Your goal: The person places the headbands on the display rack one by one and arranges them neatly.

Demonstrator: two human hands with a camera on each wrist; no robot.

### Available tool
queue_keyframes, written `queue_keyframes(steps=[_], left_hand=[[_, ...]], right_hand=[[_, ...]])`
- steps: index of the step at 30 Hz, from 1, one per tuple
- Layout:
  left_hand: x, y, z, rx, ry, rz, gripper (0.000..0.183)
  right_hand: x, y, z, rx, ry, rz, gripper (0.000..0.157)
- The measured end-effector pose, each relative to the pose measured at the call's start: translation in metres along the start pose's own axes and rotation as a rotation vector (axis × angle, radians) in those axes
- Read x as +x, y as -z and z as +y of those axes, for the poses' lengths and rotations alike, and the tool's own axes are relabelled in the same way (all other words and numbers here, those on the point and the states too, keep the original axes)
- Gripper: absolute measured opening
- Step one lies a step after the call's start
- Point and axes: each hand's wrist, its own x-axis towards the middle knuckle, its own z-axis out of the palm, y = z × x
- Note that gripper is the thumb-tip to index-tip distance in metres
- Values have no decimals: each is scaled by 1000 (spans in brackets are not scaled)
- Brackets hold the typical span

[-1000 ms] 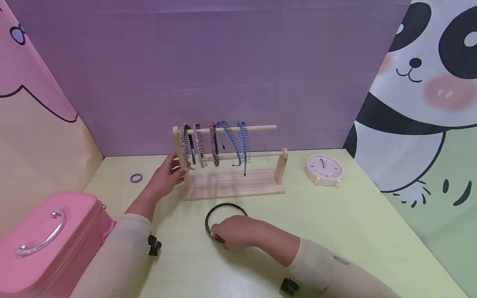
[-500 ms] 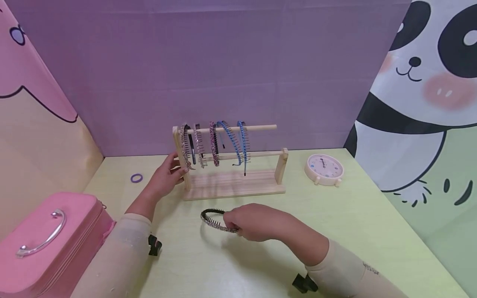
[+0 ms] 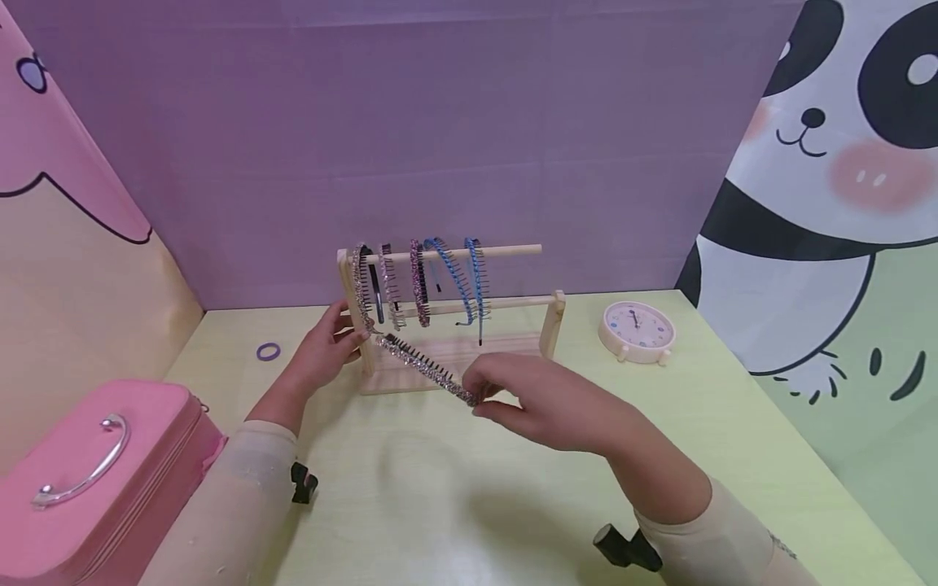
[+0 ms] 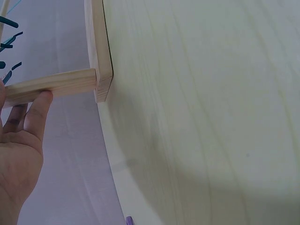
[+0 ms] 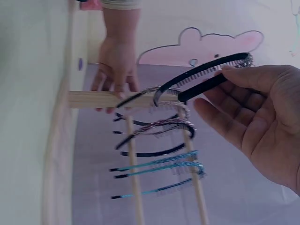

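My left hand grips the left post of a pale wooden rack. In the left wrist view, fingers of that hand lie against the post. My right hand pinches a black toothed headband with silvery glitter, held tilted in the air in front of the rack. The right wrist view shows the held headband near the post's upper end; I cannot tell whether they touch. On the top bar hang a silvery headband, two pinkish glittery headbands and two blue headbands.
A pink case with a silver handle stands at the left front. A purple ring lies behind it. To the right of the rack sits a pale pink clock. A purple cloth wall rises behind the table.
My right hand has lifted the glittery headband off the table, turned it, and brought it up toward the rack's left side. The left hand stays on the post.
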Motion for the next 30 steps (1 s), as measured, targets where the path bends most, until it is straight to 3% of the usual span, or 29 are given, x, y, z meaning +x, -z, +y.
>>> queue_keyframes(steps=[4, 9, 15, 25, 30], left_hand=[[0, 0, 0, 0, -5, 0, 61], [-1, 0, 2, 0, 1, 2, 61], [-3, -1, 5, 6, 21, 7, 62], [-3, -1, 4, 5, -4, 5, 61], [-3, -1, 3, 6, -7, 6, 60]], right_hand=[[-8, 15, -5, 8, 102, 186, 20], [-13, 29, -2, -31, 251, 477, 29], [-12, 44, 5, -35, 245, 750, 31], [8, 49, 35, 58, 137, 968, 21], [23, 48, 56, 149, 117, 1025, 20]])
